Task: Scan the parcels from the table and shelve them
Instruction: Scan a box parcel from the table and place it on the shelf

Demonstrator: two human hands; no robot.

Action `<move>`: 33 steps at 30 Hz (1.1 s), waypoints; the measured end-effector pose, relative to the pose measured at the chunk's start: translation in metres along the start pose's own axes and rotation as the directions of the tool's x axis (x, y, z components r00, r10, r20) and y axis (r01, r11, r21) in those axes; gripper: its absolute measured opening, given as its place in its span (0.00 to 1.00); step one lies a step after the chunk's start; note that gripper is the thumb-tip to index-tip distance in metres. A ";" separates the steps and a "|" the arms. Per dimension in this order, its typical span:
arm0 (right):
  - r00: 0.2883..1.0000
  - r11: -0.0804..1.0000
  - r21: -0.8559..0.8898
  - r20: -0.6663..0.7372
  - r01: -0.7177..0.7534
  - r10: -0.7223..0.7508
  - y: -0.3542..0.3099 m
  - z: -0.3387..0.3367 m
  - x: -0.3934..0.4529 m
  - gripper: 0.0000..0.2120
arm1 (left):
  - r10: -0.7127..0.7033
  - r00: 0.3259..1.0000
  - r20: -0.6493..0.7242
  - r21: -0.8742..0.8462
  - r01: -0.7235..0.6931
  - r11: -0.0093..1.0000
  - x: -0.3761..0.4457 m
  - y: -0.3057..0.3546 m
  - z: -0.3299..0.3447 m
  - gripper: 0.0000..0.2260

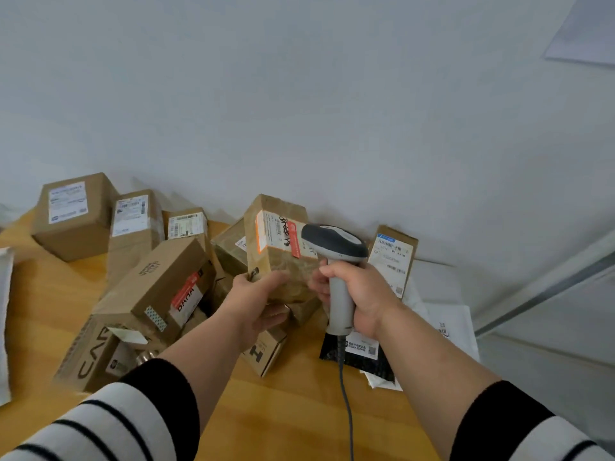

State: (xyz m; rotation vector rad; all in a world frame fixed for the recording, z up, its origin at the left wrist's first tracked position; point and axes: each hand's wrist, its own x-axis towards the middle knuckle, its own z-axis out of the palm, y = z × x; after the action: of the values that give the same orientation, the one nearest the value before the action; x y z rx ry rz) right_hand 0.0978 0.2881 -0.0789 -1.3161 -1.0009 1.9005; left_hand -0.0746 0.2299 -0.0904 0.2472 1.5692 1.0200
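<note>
Near edge: bare strip of worktop (293,417) between the two forearms, crossed only by the scanner cable (346,394).
Left half: stacked cardboard boxes (156,287) crowd the surface back to the wall (299,111).
Far left: open wood beside a white bag (5,321).
Right side: flat mailers (446,324) cover the corner; a labelled box (394,257) leans on the wall.

A desk (283,410) fills the lower half of the frame, backed by a wall (299,111). Cardboard parcels crowd its far edge: one box (75,216) at the far left, another (133,221) just right of it. At centre a held parcel (278,247) is raised above the pile, with a barcode scanner (336,261) touching its right side. Right of the scanner, a labelled box (394,257) leans against the wall, with flat mailer bags (449,324) in front of it.
</note>
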 end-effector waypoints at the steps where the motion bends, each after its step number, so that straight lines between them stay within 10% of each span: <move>1: 1.000 1.000 -0.002 -0.017 0.010 -0.010 -0.001 -0.003 -0.002 0.04 | 0.003 1.000 0.021 -0.040 -0.003 0.999 0.000 -0.002 -0.005 0.32; 33: 0.975 0.887 -0.407 0.051 0.220 -0.218 -0.057 0.017 -0.119 0.21 | 0.335 0.932 0.135 0.098 -0.349 0.932 -0.083 0.074 -0.094 0.26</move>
State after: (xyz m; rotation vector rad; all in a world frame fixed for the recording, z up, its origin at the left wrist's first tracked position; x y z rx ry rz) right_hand 0.1228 0.2172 0.0305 -1.3538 -1.5457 1.5726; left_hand -0.1610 0.1761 0.0137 0.6733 1.5125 1.1564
